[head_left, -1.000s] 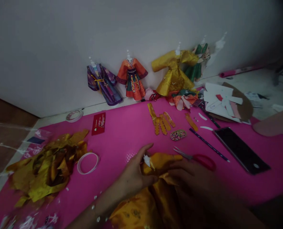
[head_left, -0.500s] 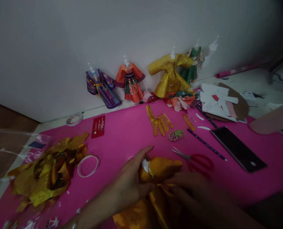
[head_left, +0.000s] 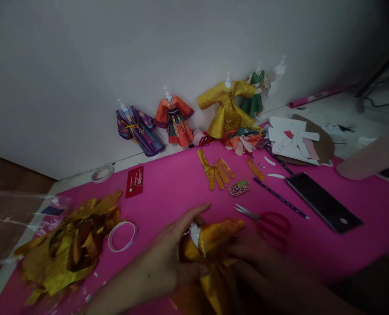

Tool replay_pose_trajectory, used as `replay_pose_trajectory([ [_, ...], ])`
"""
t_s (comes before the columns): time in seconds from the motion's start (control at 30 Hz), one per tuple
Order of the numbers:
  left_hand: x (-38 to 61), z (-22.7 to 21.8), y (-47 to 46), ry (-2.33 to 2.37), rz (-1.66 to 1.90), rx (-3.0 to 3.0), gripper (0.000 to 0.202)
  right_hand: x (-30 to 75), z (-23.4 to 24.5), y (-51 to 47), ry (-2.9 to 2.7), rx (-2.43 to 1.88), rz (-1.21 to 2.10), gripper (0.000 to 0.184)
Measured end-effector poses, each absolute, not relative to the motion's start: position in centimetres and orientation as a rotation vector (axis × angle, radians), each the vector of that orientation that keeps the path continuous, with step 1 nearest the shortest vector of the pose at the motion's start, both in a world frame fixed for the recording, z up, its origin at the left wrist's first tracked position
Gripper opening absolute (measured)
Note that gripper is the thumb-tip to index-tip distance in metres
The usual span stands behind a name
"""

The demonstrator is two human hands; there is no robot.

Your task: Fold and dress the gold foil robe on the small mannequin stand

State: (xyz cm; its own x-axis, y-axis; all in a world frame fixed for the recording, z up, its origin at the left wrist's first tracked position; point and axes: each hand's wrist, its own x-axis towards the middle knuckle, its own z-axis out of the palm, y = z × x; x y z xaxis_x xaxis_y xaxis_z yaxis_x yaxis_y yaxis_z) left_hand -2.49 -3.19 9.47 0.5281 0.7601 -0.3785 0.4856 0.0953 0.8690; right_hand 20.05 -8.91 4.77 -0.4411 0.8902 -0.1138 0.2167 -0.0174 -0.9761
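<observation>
A golden-orange doll dress [head_left: 218,236] on a small white form is between my hands, low in the view. My left hand [head_left: 178,251] wraps round its upper part from the left, with the thumb lying across the front. From the right, my right hand [head_left: 258,258] pinches the fabric near the waist; its fingertips are partly hidden and dim. The skirt [head_left: 214,291] hangs toward me and runs into shadow. Red-handled scissors [head_left: 263,221] lie on the pink table cover [head_left: 168,188] just beyond my right hand, blades pointing left.
Several dressed doll forms, one in a yellow robe [head_left: 227,109], lean along the wall. Gold fabric scraps [head_left: 66,249], a tape roll [head_left: 122,236] and a red card [head_left: 134,181] lie left. Cut gold strips [head_left: 217,173], a pencil [head_left: 279,197] and a phone [head_left: 324,201] lie right.
The dress has shifted slightly left and turned a little in my hands. My right hand has moved left with it. The view has also shifted slightly.
</observation>
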Motion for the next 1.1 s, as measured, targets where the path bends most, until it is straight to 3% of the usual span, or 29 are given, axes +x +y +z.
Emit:
replay_pose_trajectory([
  [0.13, -3.5, 9.3, -2.7, 1.041, 0.282, 1.49, 0.092, 18.9, 3.3, -9.0, -1.283, -1.145, 1.621, 0.024],
  [0.3, -4.0, 10.0, -2.1, 1.023, 0.263, 1.551, 0.091, 18.1, 2.4, -8.6, -1.159, -1.179, 1.479, 0.005],
  [0.47, -3.8, 10.6, -1.7, 1.011, 0.249, 1.517, 0.09, 18.5, 3.5, -8.0, -1.25, -1.12, 1.531, 0.007],
  [0.63, -3.5, 10.8, -1.6, 1.03, 0.254, 1.465, 0.089, 18.7, 3.7, -7.9, -1.348, -1.019, 1.482, 0.026],
  [0.83, -3.5, 10.6, -1.5, 1.02, 0.208, 1.553, 0.09, 18.3, 3.0, -7.8, -1.562, -1.156, 1.223, 0.005],
  [1.1, -3.5, 9.9, -1.9, 1.102, 0.264, 1.558, 0.087, 17.9, 1.6, -9.5, -1.695, -1.128, 1.009, 0.011],
])
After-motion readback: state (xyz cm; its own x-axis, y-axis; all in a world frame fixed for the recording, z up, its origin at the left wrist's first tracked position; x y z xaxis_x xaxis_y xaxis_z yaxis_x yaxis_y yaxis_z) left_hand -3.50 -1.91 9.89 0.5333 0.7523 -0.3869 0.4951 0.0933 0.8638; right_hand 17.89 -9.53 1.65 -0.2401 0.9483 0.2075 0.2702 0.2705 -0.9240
